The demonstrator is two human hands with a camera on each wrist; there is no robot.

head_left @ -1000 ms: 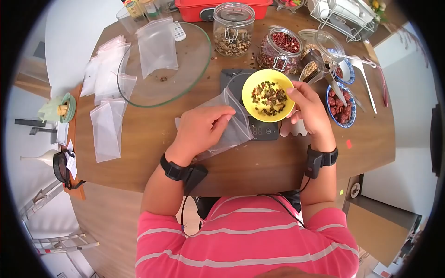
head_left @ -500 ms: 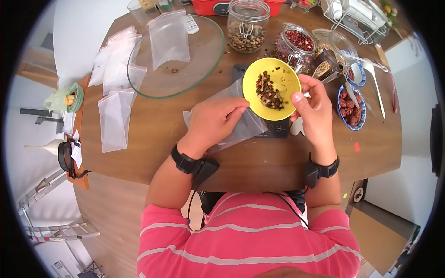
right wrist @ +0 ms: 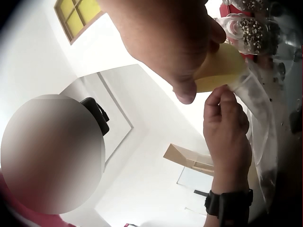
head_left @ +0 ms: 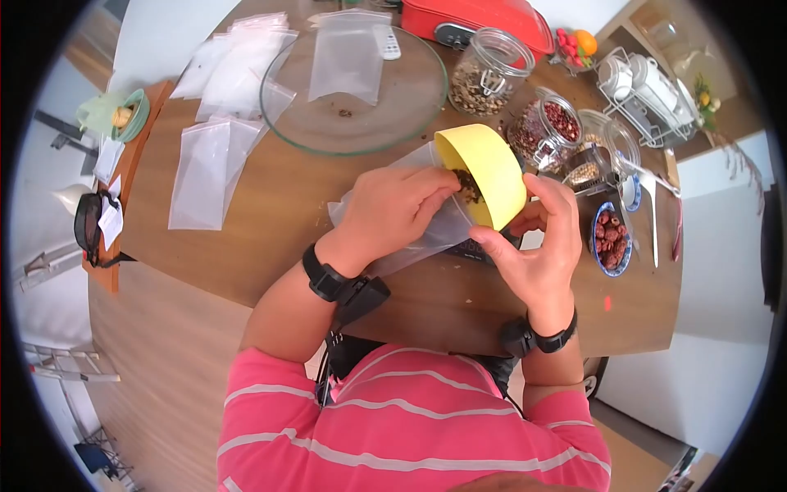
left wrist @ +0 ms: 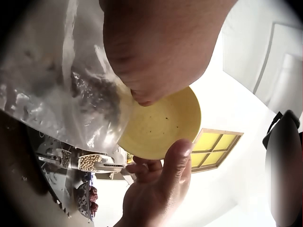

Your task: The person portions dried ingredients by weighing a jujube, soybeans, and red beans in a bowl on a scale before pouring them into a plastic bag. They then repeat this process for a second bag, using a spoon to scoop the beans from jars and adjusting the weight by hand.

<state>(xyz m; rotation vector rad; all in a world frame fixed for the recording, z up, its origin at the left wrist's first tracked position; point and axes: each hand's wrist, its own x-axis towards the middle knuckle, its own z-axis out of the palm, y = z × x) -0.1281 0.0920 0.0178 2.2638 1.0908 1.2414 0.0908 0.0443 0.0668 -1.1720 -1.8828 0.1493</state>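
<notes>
A yellow bowl [head_left: 496,172] is tipped steeply on its side, its opening turned toward a clear plastic bag [head_left: 426,244]. Dark dried bits [head_left: 470,189] lie at the bowl's lower side, by the bag's mouth. My right hand [head_left: 541,246] holds the bowl between thumb and fingers from the right. With thumb and fingertips, my left hand [head_left: 392,211] pinches the bag's edge close to the bowl's rim. In the left wrist view, dark bits [left wrist: 97,97] show through the bag, and only a few specks stay on the bowl's visible inside. A dark kitchen scale [head_left: 469,249] is partly hidden beneath.
Lidded glass jars of dried mix [head_left: 482,86] and red beans [head_left: 551,131] stand behind the bowl. A blue-patterned dish of red dates [head_left: 611,239] sits to the right. At the left are a round glass plate [head_left: 287,123] and several flat plastic bags [head_left: 201,176].
My right hand has tilted the bowl from nearly level to steeply toward the bag. The bits have slid to its lower side. My left hand keeps its pinch; the head view has turned.
</notes>
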